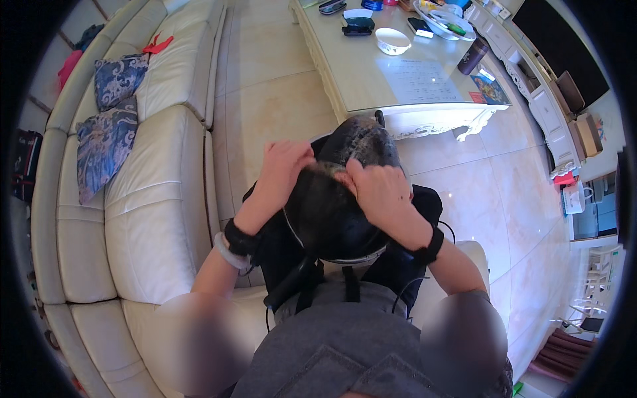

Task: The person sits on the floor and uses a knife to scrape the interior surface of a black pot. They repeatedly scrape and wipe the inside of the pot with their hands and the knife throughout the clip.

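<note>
A large black wok [323, 214] lies across my lap, with a long dark handle [291, 283] towards my left thigh and a small loop handle [380, 118] at the far side. Its rounded far part bears a grey, scuffed patch. I cannot tell whether its underside faces up. Below it shows the light rim of a basin or pot [361, 259]. My left hand [287, 161] and my right hand [383, 191] meet over the wok, fingers bent around a small blurred strip [326, 170]. Motion blur and my fingers hide what it is.
Ahead stands a glass-topped table [343, 74] with a white bowl [393, 41], a dark flask [473, 56] and a phone [420, 27]. To the left runs a cream leather sofa [154, 199] with patterned cushions [107, 149]. Thin cables [405, 291] hang near my body.
</note>
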The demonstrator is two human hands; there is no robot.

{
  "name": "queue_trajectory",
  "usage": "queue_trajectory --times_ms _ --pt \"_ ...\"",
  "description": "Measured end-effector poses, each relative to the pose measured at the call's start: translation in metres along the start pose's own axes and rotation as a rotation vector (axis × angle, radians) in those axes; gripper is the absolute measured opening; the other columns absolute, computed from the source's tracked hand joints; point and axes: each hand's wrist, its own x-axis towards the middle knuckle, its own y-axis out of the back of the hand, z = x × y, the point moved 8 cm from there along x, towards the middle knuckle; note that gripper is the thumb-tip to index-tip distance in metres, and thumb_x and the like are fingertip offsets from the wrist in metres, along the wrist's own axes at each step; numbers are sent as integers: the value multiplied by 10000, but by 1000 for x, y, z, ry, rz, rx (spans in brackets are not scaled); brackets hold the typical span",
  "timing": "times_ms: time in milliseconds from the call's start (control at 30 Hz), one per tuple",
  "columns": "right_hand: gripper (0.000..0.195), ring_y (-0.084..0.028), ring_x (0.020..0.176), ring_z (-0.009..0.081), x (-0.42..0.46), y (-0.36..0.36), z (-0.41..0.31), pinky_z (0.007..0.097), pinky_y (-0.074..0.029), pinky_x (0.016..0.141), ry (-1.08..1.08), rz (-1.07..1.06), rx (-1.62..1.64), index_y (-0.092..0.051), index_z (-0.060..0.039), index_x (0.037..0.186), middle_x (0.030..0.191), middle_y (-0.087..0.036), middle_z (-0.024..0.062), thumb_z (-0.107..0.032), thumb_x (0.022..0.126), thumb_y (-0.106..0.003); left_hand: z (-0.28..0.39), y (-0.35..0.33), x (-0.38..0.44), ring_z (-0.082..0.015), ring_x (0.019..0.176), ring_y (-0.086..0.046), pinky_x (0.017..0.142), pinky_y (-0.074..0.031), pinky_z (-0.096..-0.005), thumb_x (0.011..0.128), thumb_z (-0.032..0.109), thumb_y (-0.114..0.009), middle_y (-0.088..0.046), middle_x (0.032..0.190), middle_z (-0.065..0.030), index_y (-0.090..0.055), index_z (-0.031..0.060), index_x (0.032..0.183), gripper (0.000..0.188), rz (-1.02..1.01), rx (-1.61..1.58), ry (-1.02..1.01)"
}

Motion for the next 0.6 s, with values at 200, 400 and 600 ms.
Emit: queue_trajectory --times_ms 200,400,600 --pt "364 -662 560 345 6 -4 7 436 -520 528 3 -9 7 -593 -61 853 591 -632 148 -395 994 -557 -3 -2 11 -271 841 -567 843 -388 -360 880 106 -657 -596 814 -71 -599 77 894 66 -28 16 18" --pt "326 -660 643 384 -19 -10 4 488 -508 582 -8 -79 66 -569 -76 880 650 -654 152 -386 982 -578 19 0 -12 -277 827 -570 831 -395 -355 867 90 -670 -608 811 -74 -599 74 894 78 -46 39 -11" --pt "306 -659 684 383 -2 3 36 488 -496 604 -60 -18 83 -574 -62 869 659 -644 158 -349 945 -648 22 -7 10 -273 834 -597 831 -400 -363 881 109 -663 -637 835 -90 -617 71 906 64 12 83 -47"
